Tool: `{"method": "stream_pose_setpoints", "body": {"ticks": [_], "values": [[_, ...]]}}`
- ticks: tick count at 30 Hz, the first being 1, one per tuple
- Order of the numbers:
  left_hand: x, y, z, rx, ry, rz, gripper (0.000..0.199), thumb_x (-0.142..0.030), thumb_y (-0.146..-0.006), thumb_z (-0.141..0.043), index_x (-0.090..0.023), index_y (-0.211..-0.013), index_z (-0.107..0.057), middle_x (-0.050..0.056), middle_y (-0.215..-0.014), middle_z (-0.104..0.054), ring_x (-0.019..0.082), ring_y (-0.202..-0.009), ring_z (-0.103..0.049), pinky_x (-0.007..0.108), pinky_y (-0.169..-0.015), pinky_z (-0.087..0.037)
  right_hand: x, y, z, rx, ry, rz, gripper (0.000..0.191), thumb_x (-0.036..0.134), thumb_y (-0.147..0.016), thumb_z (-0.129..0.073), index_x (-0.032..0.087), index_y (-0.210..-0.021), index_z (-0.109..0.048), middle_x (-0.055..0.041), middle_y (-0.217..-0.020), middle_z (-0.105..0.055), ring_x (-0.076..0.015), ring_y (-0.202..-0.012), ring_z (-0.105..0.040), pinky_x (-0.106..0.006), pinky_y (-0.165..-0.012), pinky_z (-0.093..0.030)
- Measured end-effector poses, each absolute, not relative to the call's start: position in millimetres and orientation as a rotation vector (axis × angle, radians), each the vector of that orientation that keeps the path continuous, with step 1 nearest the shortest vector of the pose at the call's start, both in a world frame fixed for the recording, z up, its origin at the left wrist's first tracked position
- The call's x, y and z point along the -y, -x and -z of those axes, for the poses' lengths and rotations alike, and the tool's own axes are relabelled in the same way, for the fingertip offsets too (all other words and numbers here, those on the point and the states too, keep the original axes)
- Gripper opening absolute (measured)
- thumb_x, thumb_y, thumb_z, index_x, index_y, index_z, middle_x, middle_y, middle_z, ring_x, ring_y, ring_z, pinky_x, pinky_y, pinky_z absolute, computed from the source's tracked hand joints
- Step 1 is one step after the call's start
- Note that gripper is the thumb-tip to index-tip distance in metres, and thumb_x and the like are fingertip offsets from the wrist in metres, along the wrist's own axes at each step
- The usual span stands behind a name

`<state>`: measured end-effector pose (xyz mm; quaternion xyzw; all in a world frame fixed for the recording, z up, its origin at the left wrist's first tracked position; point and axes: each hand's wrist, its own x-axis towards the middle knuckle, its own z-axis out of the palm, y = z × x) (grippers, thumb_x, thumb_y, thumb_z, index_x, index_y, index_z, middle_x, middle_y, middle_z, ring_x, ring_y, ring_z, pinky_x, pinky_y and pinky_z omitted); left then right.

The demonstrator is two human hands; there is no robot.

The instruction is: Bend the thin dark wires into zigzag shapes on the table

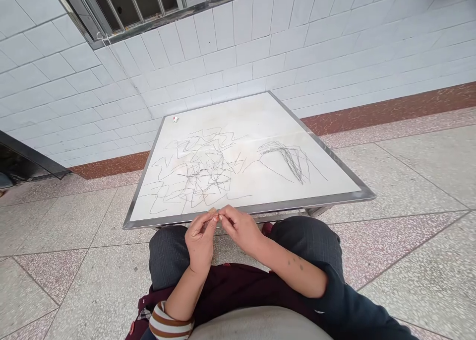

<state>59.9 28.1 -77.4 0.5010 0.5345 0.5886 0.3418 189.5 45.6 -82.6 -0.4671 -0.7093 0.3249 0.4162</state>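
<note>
Over my lap, at the near edge of the white table (238,181), my two hands meet with their fingertips together. My left hand (201,238) is closed in a pinch, and a small tan bit (212,210) shows at its fingertips, too small to name. Thumb and forefinger of my right hand (240,228) are pinched too, touching the left fingertips. Whatever lies between the right fingers is hidden.
Dark scribbled lines (208,173) cover much of the grey-rimmed tabletop. A small white and red object (175,119) sits at its far left corner. Behind stands a white tiled wall (238,57) with a barred window (137,2). My knees (312,240) are beneath the near edge.
</note>
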Motion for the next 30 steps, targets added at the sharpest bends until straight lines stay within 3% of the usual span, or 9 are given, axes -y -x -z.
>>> {"method": "stream_pose_setpoints", "body": {"ticks": [4,7,22,30], "values": [[-28.1,-56.6,72.2,-1.36,-1.238,-1.62,0.017,-0.025,-0.073,-0.071,-0.023,-0.09,-0.073,0.003,-0.092,-0.069,0.017,-0.085,-0.065,0.03,-0.079,-0.051,-45.5,-186.6,85.4,1.632,1.004,-1.086,0.009,0.031,-0.089,-0.047,0.023,-0.089,-0.053,0.0025,-0.067,-0.06,-0.0123,-0.057,-0.054,-0.023,-0.057,-0.039],[-28.0,-56.8,71.5,-1.324,-1.146,-1.63,0.021,-0.025,-0.072,-0.072,-0.022,-0.093,-0.072,0.003,-0.093,-0.069,0.017,-0.085,-0.065,0.03,-0.079,-0.051,-43.8,-185.6,84.4,1.599,1.006,-1.067,0.01,0.031,-0.088,-0.049,0.023,-0.085,-0.054,0.0024,-0.066,-0.061,-0.0126,-0.058,-0.054,-0.024,-0.058,-0.04],[-29.7,-57.1,75.7,-1.3,-1.046,-1.554,0.032,-0.026,-0.07,-0.073,-0.019,-0.101,-0.069,0.003,-0.086,-0.069,0.015,-0.08,-0.063,0.03,-0.08,-0.049,-42.7,-186.1,86.5,1.987,1.109,-0.417,0.017,0.02,-0.092,-0.041,0.019,-0.086,-0.057,-0.0022,-0.076,-0.062,-0.0147,-0.071,-0.054,-0.025,-0.064,-0.038],[-34.9,-56.9,80.5,-1.351,-1.013,-1.538,0.032,-0.027,-0.069,-0.074,-0.018,-0.099,-0.07,0.001,-0.082,-0.067,0.013,-0.078,-0.06,0.027,-0.079,-0.048,-44.1,-188.0,88.8,2.133,1.044,-0.004,0.022,0.015,-0.091,-0.041,0.018,-0.077,-0.057,-0.0016,-0.065,-0.056,-0.0154,-0.064,-0.048,-0.028,-0.058,-0.033]]}}
